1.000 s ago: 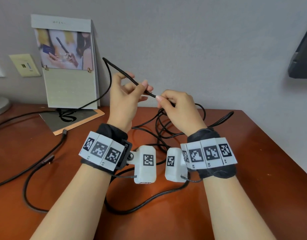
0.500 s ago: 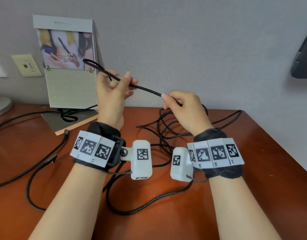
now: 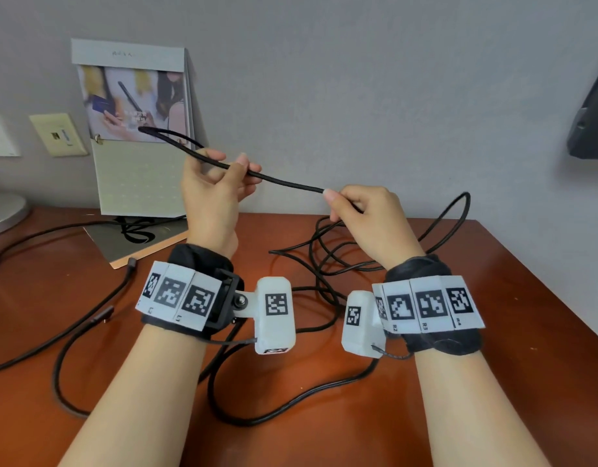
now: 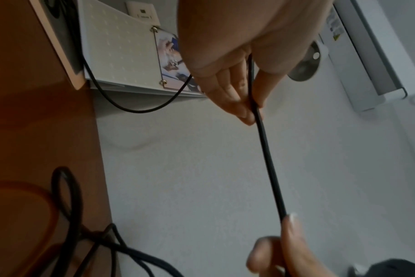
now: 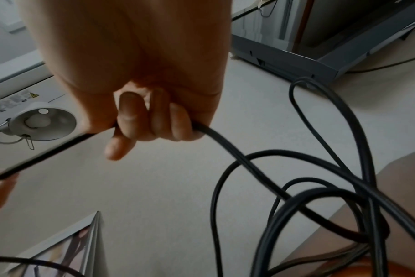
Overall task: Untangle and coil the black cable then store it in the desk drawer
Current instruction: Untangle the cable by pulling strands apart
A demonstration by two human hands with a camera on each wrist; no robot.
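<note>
Above the counter (image 3: 493, 284), the left hand (image 3: 213, 193) pinches the black cable (image 3: 287, 181) and the right hand (image 3: 368, 217) grips it, a straight stretch between them. Loose loops lie on the counter below. Wristband tags read R2, R3.

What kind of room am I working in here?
Probably a hotel room or small office, at a desk against a plain wall. A standing brochure, a wall socket plate and the corner of a wall-mounted screen point that way.
</note>
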